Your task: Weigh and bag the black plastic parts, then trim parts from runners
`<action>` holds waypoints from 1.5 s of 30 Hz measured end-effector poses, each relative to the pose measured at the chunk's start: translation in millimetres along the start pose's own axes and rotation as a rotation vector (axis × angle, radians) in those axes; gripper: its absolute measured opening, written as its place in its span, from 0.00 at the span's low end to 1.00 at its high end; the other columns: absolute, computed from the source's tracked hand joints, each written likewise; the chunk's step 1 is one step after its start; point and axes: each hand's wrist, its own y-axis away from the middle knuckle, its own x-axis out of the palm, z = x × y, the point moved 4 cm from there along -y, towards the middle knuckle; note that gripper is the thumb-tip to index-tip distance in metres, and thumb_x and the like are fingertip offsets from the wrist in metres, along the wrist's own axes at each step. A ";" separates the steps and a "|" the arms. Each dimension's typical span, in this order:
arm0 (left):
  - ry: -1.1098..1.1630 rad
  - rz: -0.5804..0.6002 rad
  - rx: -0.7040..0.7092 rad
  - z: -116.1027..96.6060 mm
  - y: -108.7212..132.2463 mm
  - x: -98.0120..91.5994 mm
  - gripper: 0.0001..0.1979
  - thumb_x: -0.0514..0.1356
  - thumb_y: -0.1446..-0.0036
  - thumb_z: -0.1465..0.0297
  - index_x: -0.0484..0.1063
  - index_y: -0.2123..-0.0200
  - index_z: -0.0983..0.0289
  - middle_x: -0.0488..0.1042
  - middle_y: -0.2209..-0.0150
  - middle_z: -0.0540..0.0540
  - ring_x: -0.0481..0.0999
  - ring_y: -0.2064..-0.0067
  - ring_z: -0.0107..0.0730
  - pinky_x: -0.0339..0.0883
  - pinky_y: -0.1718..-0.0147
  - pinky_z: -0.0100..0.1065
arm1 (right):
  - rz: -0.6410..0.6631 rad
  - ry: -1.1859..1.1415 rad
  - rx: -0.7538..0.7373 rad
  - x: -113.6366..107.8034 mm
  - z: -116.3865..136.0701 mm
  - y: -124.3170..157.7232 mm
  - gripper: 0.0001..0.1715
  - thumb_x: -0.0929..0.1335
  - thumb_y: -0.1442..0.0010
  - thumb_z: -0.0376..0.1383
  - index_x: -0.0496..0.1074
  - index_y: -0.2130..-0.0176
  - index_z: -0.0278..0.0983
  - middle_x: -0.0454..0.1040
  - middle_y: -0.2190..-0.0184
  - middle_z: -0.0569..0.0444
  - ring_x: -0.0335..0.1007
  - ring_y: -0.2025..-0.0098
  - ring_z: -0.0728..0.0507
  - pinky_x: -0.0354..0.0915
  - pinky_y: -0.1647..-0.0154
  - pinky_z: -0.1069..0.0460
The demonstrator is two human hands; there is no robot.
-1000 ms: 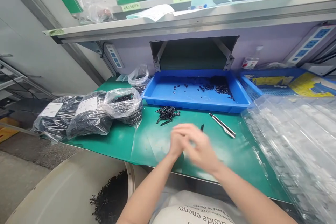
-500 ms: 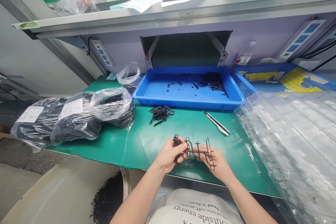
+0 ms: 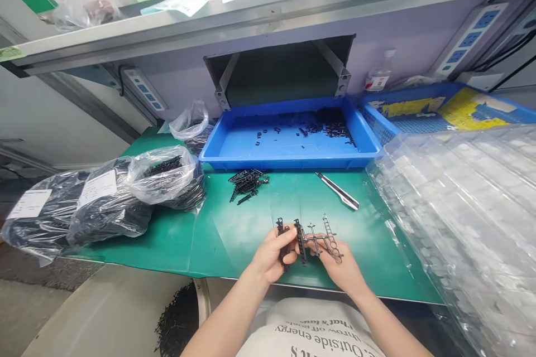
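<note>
Both of my hands hold a black moulded plastic runner frame [image 3: 317, 241] with ladder-like and ring-shaped parts, low over the green mat [image 3: 234, 248]. My left hand [image 3: 272, 255] grips its left end, with some of the plastic hidden by my fingers. My right hand [image 3: 340, 268] lies under the right end, its fingers closed on the frame. Further forward is a small heap of similar black runners [image 3: 247, 185]. A craft knife with a steel handle [image 3: 338, 191] lies nearer my right hand.
A blue plastic tray [image 3: 288, 160] holds small black pieces. Bagged black parts [image 3: 109, 212] lie to the left. Stacked transparent plastic trays [image 3: 460, 223] cover the right side. A bin [image 3: 178, 318] of black pieces stands below the left table edge.
My hands have moved from a blurred clasp to holding the black frame apart between them. The view has shifted, moving the table contents left and up in the picture.
</note>
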 end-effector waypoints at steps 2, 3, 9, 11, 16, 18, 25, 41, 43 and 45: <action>-0.063 -0.072 0.094 -4.2 2.1 0.6 0.20 0.69 0.67 0.62 0.63 0.77 0.67 0.64 0.85 0.47 0.58 0.84 0.16 0.44 0.90 0.18 | -0.103 0.053 0.017 -4.5 -2.8 1.3 0.17 0.60 0.42 0.40 0.74 0.67 0.36 0.75 0.70 0.50 0.71 0.70 0.46 0.68 0.69 0.54; -0.090 -0.118 0.143 -6.8 3.7 0.1 0.20 0.68 0.66 0.61 0.64 0.76 0.67 0.64 0.84 0.48 0.59 0.83 0.17 0.44 0.90 0.18 | -0.155 0.087 0.035 -7.2 -4.2 2.0 0.17 0.60 0.42 0.41 0.74 0.67 0.35 0.75 0.70 0.50 0.71 0.70 0.46 0.68 0.69 0.54; -0.096 -0.220 0.186 -13.6 9.8 -4.7 0.17 0.67 0.64 0.64 0.63 0.76 0.66 0.63 0.83 0.46 0.59 0.82 0.17 0.45 0.90 0.18 | -0.212 0.125 0.095 -18.1 -7.2 3.2 0.23 0.57 0.40 0.44 0.74 0.68 0.33 0.74 0.73 0.48 0.69 0.75 0.47 0.67 0.74 0.55; -0.044 -0.206 0.183 -14.2 8.9 -6.8 0.16 0.66 0.64 0.65 0.62 0.75 0.66 0.64 0.82 0.47 0.61 0.82 0.18 0.46 0.90 0.18 | -0.143 0.093 0.089 -17.8 -7.7 3.6 0.24 0.56 0.40 0.44 0.73 0.64 0.32 0.74 0.74 0.48 0.68 0.76 0.48 0.66 0.75 0.55; 0.103 -0.082 0.090 -10.2 5.3 -5.1 0.16 0.65 0.63 0.64 0.61 0.76 0.65 0.69 0.76 0.51 0.66 0.78 0.22 0.48 0.89 0.20 | -0.031 0.130 0.025 -14.2 -9.8 7.6 0.21 0.56 0.39 0.41 0.70 0.58 0.32 0.74 0.70 0.47 0.70 0.72 0.47 0.68 0.71 0.54; 0.082 -0.019 0.047 -7.4 5.2 -0.6 0.18 0.66 0.63 0.63 0.62 0.75 0.66 0.67 0.78 0.50 0.64 0.81 0.20 0.46 0.90 0.20 | -0.014 0.166 0.009 -12.9 -10.3 8.3 0.20 0.56 0.39 0.38 0.70 0.58 0.33 0.73 0.73 0.50 0.69 0.73 0.47 0.67 0.71 0.54; 0.023 -0.023 0.027 -2.4 4.6 6.3 0.21 0.71 0.69 0.65 0.66 0.74 0.69 0.60 0.82 0.44 0.58 0.84 0.15 0.48 0.88 0.20 | -0.020 0.192 -0.160 -12.2 8.9 2.5 0.19 0.55 0.40 0.32 0.71 0.61 0.34 0.71 0.78 0.53 0.67 0.76 0.50 0.66 0.74 0.57; -0.118 -0.185 0.229 -5.0 7.0 5.1 0.22 0.69 0.67 0.60 0.65 0.73 0.67 0.61 0.83 0.45 0.59 0.84 0.17 0.52 0.86 0.21 | 0.012 0.025 0.005 5.9 -1.7 15.8 0.16 0.57 0.41 0.36 0.70 0.70 0.35 0.72 0.76 0.52 0.67 0.75 0.48 0.66 0.72 0.56; -0.199 -0.218 0.314 -9.4 8.1 3.0 0.19 0.67 0.63 0.61 0.63 0.74 0.66 0.59 0.85 0.43 0.57 0.84 0.17 0.51 0.85 0.22 | -0.096 -0.027 0.084 -1.3 -2.3 14.5 0.17 0.58 0.41 0.40 0.71 0.70 0.35 0.71 0.77 0.52 0.66 0.77 0.48 0.66 0.74 0.55; -0.249 -0.232 0.349 -11.0 7.8 1.4 0.18 0.66 0.60 0.61 0.63 0.74 0.65 0.58 0.86 0.43 0.56 0.84 0.18 0.50 0.85 0.22 | -0.211 -0.080 0.146 -8.7 -4.4 13.9 0.18 0.59 0.41 0.43 0.70 0.69 0.34 0.71 0.77 0.51 0.65 0.77 0.49 0.66 0.74 0.55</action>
